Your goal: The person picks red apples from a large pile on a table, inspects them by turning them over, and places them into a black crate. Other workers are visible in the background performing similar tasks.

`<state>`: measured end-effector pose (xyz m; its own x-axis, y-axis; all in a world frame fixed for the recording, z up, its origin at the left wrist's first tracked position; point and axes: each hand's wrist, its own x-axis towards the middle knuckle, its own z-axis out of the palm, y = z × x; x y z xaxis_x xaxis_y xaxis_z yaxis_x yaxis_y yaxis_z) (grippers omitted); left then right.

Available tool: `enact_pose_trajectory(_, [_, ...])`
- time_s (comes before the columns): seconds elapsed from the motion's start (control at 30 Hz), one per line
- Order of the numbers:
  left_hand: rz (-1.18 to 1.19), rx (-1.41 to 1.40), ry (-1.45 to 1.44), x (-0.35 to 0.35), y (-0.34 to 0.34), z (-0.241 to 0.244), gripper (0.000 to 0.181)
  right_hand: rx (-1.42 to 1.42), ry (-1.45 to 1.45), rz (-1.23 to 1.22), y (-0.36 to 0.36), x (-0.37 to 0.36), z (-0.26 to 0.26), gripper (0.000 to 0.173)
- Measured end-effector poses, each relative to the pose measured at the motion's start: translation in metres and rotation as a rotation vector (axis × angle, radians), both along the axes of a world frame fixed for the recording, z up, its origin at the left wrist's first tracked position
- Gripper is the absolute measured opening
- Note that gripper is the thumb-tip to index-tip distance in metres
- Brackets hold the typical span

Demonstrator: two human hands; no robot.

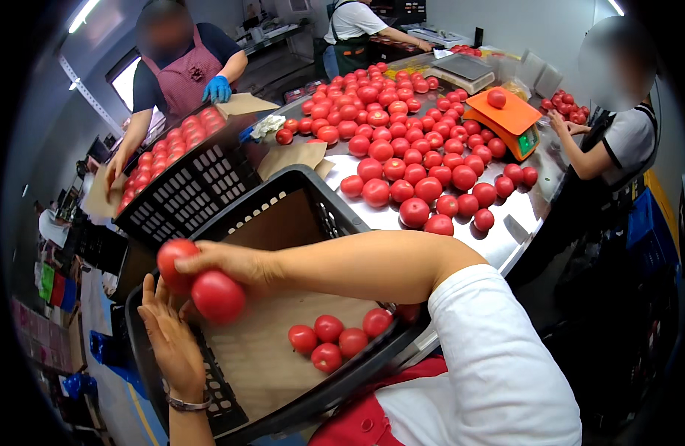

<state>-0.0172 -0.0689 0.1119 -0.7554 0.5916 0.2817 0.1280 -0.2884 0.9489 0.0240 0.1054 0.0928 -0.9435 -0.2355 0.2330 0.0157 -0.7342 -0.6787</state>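
Observation:
My right hand [228,265] reaches across the black plastic crate [376,365] from the right, its fingers around tomatoes; two red tomatoes [218,296] show at it, slightly blurred. Beside them, at the crate's left side, my left hand [172,340] is raised with its fingers spread. Whether its fingertips touch a tomato cannot be told. Brown paper [253,357] lines the crate, and several tomatoes [326,358] lie together towards its right end. A large pile of tomatoes [398,145] covers much of the metal table [529,223] beyond my right arm.
Behind my crate stands another black crate [314,184]. A co-worker in a blue glove [217,89] handles a full tomato crate [192,187]. An orange scale [501,114] holds one tomato, near another co-worker's hands [565,125]. A grey scale [462,69] and a third worker [353,28] are farther back.

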Motion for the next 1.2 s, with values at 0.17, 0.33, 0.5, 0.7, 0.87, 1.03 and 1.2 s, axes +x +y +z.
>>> enact_pose_trajectory(0.17, [0.012, -0.108, -0.148, 0.006, -0.007, -0.005, 0.049, -0.075, 0.118, -0.399, 0.082, 0.024, 0.049, 0.054])
enact_pose_trajectory(0.33, [-0.052, -0.169, -0.128, 0.006, -0.003, -0.006, 0.047, -0.418, -0.032, -0.886, 0.198, 0.067, -0.022, 0.05])
enact_pose_trajectory(0.5, [-0.077, -0.221, -0.142, 0.008, -0.006, -0.006, 0.045, -0.681, -0.526, -1.254, 0.276, 0.105, -0.122, 0.054])
enact_pose_trajectory(0.7, [-0.072, -0.283, -0.138, 0.002, 0.003, -0.013, 0.038, -0.462, -0.228, -0.857, 0.258, 0.103, -0.044, 0.075])
enact_pose_trajectory(0.87, [-0.027, -0.321, -0.111, 0.002, -0.007, -0.011, 0.037, 0.648, 0.007, -0.442, 0.103, 0.044, 0.038, 0.039])
enact_pose_trajectory(1.03, [0.004, -0.374, -0.09, -0.003, -0.009, -0.012, 0.039, 2.196, 0.215, 0.238, 0.019, 0.0, -0.041, 0.036])
enact_pose_trajectory(1.2, [-0.021, -0.417, -0.076, -0.009, -0.003, -0.015, 0.039, 2.551, -0.08, 0.261, 0.056, -0.013, -0.152, 0.033])
